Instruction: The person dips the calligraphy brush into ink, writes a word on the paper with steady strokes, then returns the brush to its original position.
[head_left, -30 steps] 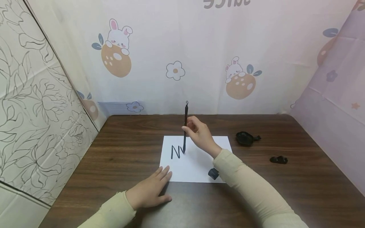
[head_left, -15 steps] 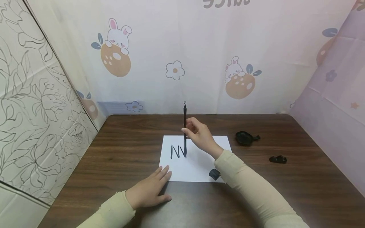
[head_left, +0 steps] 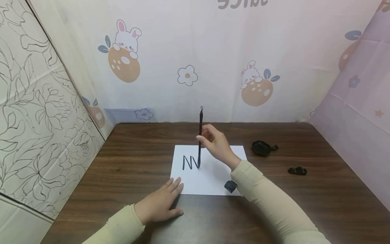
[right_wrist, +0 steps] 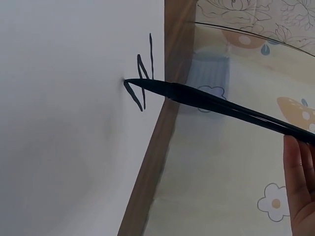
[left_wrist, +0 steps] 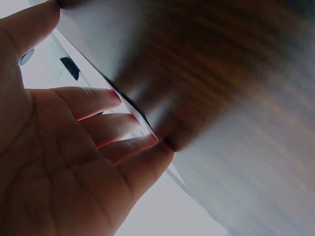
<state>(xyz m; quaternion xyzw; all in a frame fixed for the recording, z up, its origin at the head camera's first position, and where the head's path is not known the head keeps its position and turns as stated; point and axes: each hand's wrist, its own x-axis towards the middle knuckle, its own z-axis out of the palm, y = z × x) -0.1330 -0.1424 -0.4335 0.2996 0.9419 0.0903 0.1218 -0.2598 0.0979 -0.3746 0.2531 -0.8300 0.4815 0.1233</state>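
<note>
My right hand (head_left: pixel 217 142) pinches a dark calligraphy brush (head_left: pixel 200 132) partway up its handle and keeps it nearly upright. The brush tip meets the white sheet of paper (head_left: pixel 210 179) at the end of a black zigzag line (head_left: pixel 188 162), which reads like a run of joined strokes. In the right wrist view the pointed brush (right_wrist: pixel 197 98) touches the paper where the newest stroke ends. My left hand (head_left: pixel 161 204) lies with its fingers spread, fingertips on the paper's lower left corner and thumb on the table. The left wrist view shows its palm (left_wrist: pixel 64 162) and the fingertips at the paper's edge.
A dark block (head_left: pixel 230 186) sits on the paper's lower right, partly behind the right sleeve. To the right of the sheet, a small black dish (head_left: pixel 261 148) and a black lumpy object (head_left: pixel 297 170) stand on the wooden table (head_left: pixel 134 159). A printed curtain hangs behind.
The brush tip has moved down and slightly right, lengthening the black line's last stroke. The right hand has shifted a little to the right with the brush; the left hand has stayed put.
</note>
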